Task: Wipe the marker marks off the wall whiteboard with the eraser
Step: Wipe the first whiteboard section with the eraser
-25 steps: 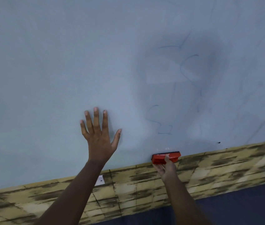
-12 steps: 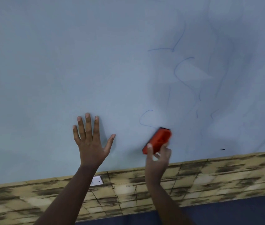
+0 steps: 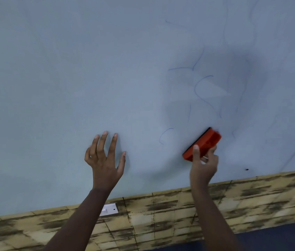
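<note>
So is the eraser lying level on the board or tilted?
Tilted: the eraser slants up to the right in the right hand.

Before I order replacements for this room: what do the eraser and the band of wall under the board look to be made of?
The eraser looks like moulded orange-red plastic, smooth and slightly glossy, with a dark strip, probably felt, against the whiteboard. The band of wall below looks like brick-pattern panelling or printed wallpaper in tan with dark smudges; which one I cannot tell.
</note>
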